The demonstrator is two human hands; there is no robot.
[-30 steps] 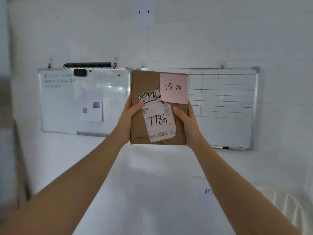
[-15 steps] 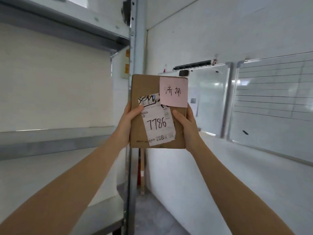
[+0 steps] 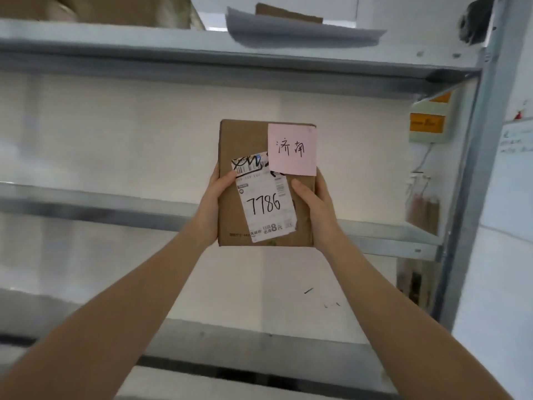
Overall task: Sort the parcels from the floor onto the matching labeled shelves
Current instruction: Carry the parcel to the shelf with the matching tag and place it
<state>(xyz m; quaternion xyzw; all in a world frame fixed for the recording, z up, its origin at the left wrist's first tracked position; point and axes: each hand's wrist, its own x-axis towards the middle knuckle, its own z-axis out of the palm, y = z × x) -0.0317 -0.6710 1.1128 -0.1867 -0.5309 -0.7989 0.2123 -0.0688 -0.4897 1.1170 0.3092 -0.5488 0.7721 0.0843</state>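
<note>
From the head camera, a flat brown cardboard parcel was held upright at arm's length in front of a metal shelving rack. The left hand clasped its left edge and the right hand its right edge, fingers curled shut behind the cardboard and a thumb of each pressed on the front face. A pink sticky note with two handwritten characters sat at the parcel's top right corner, and a white shipping label marked 7786 ran down its middle, neither thumb covering the note.

The parcel hung in the air, level with the gap between the upper shelf and the middle shelf, touching neither. The upper shelf already carried a brown box and a grey mailer bag; the middle shelf looked bare where it showed.

No shelf label could be read in this view; the orange tags belonged to a wall fitting behind the rack, and their text was too blurred to tell. To do this step well, the person would likely need to find a shelf label, match it to the pink note, then lay the parcel flat, well back from the shelf's front lip.
</note>
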